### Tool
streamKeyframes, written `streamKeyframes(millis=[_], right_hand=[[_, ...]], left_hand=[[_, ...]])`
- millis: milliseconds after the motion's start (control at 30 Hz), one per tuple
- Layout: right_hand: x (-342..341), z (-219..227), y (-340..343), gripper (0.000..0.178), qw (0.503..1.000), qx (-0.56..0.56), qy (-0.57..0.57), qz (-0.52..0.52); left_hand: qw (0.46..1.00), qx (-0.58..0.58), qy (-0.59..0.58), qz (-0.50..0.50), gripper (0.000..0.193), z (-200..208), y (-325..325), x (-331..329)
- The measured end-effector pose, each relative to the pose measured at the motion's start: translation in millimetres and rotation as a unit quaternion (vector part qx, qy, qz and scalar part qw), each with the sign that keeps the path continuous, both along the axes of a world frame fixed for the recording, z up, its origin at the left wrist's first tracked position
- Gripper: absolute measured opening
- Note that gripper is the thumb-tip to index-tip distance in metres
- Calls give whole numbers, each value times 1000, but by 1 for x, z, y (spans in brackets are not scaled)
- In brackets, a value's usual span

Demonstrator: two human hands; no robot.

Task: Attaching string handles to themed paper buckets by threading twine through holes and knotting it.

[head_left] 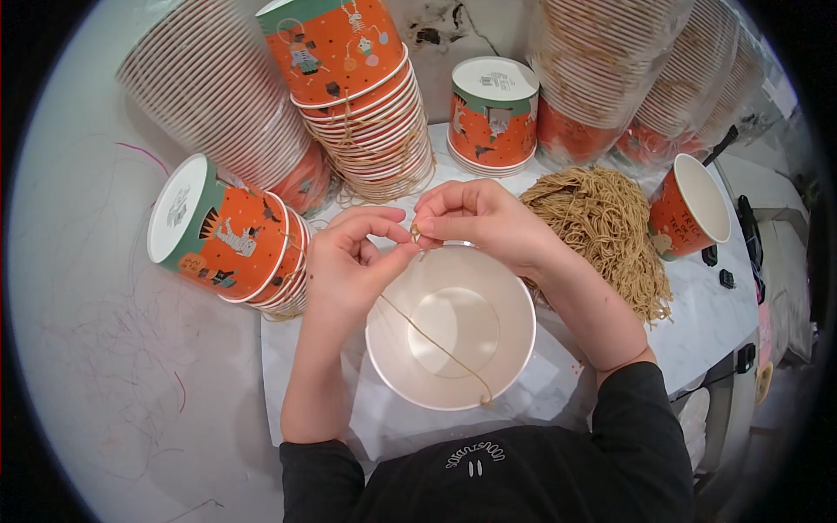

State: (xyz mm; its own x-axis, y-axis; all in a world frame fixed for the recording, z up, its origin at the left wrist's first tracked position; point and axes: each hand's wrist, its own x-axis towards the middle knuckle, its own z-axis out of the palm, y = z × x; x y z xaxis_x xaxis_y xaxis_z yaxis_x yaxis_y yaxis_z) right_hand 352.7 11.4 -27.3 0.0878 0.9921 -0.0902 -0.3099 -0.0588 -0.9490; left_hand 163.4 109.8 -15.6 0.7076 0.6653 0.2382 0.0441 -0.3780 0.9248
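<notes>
A white-lined paper bucket [510, 336] stands with its mouth up in front of me. A tan cord [433, 341] stretches across the opening, from a small knot at the near rim toward the far rim. Above that far rim, my left hand [347, 261] pinches the cord's end between thumb and fingers. My right hand [478, 220] closes its fingertips on the same end, where a small loop shows. The two hands' fingertips nearly meet there. The bucket's outer side is hidden from me.
A heap of tan cords [602, 231] lies right of the bucket. Orange bucket stacks stand left [240, 235] and behind [362, 113], with a shorter inverted stack [493, 126] and plastic-wrapped stacks [610, 61] farther right. An orange cup [689, 213] leans near the table's right edge.
</notes>
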Motion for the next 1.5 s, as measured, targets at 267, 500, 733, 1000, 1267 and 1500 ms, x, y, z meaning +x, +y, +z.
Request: streamKeyframes(millis=[267,500,733,1000,1267,1500], right_hand=[[-7,0,-2,10,998,43,-45,-27],[-3,-1,0,11,989,102,-103,4],[-4,9,-7,6,888,187,-407,-103],[-5,10,-10,20,884,222,-405,-70],[-21,10,-13,18,868,260,-418,-60],[-15,5,-17,19,836,172,-520,-38]], left_hand=[[992,-122,-5,-36,10,0,4,0],[966,-250,-9,-68,8,1,15,-5],[980,-189,-14,-53,5,1,17,-9],[977,-207,-36,-32,23,12,7,-8],[969,-173,-152,-90,26,27,-20,-16],[919,-174,-332,-125,26,46,-33,-35]])
